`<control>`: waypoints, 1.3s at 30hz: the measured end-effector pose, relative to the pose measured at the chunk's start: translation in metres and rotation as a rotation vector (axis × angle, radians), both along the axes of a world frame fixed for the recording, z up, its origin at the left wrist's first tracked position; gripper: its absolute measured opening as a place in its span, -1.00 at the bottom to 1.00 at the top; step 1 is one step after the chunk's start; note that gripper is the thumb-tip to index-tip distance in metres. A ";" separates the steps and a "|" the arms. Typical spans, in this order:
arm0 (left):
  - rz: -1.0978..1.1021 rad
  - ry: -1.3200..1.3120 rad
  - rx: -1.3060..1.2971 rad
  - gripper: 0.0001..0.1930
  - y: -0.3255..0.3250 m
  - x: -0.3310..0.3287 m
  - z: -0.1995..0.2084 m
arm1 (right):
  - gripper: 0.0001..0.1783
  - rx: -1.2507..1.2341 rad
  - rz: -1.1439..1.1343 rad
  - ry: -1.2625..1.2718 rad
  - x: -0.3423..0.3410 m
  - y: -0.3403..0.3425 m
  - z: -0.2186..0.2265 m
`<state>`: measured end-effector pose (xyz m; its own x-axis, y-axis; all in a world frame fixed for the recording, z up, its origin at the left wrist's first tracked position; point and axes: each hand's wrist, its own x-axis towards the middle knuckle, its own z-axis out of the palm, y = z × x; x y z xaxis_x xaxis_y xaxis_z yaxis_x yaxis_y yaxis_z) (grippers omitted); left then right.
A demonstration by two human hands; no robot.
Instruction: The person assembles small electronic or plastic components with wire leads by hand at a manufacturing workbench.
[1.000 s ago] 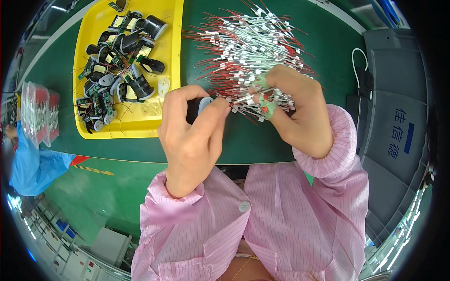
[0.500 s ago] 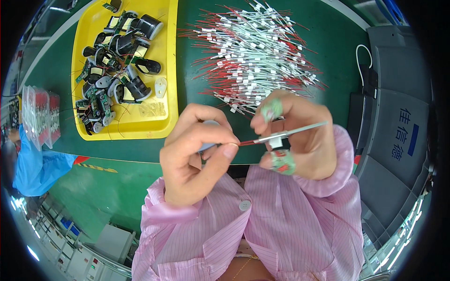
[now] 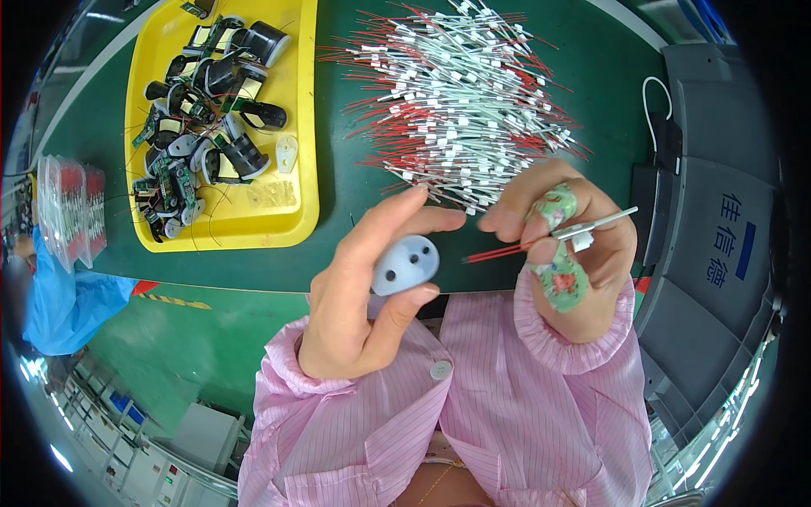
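My left hand (image 3: 342, 317) curls around a pale blue-grey oval plastic cap (image 3: 404, 280) with three dark holes facing up. Its thumb and fingers are spread around the rim. To the right, my right hand (image 3: 596, 283) pinches a wire lead (image 3: 497, 252) between taped fingertips. The lead's thin red ends point left toward the cap, apart from it. Its white tag (image 3: 583, 241) and pale grey-green sleeve stick out past the fingers on the right. Green patterned tape (image 3: 564, 287) wraps the thumb and a finger of that hand.
Beyond my hands lies a big pile of similar red-and-white leads (image 3: 465, 110). A yellow tray (image 3: 306, 169) holds several black cylindrical parts with green circuit boards (image 3: 245, 159). Clear boxes (image 3: 72, 211) sit far left, near a person's blue sleeve (image 3: 68, 304). Grey panels (image 3: 705, 215) stand at right.
My hands have moved apart. The left fingers have let go of the red wire ends and opened out, showing the cap. My right hand has shifted right with the lead.
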<state>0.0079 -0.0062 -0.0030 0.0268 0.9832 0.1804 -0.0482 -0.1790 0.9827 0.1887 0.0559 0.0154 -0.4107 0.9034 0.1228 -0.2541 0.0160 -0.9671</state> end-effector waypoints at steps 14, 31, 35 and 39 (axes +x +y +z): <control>0.091 0.304 0.350 -0.45 0.002 -0.002 -0.013 | -0.81 0.245 -0.081 -0.278 -0.010 -0.012 0.021; 0.006 0.098 0.150 -0.81 0.004 -0.008 0.000 | -0.90 0.201 0.081 -0.288 -0.009 -0.006 0.018; -0.075 -0.003 0.081 -0.87 0.003 -0.010 -0.001 | -0.89 0.198 0.051 -0.286 -0.008 -0.007 0.017; -0.069 -0.083 0.057 -0.90 0.002 -0.012 -0.003 | -0.89 0.198 0.108 -0.316 -0.007 -0.003 0.018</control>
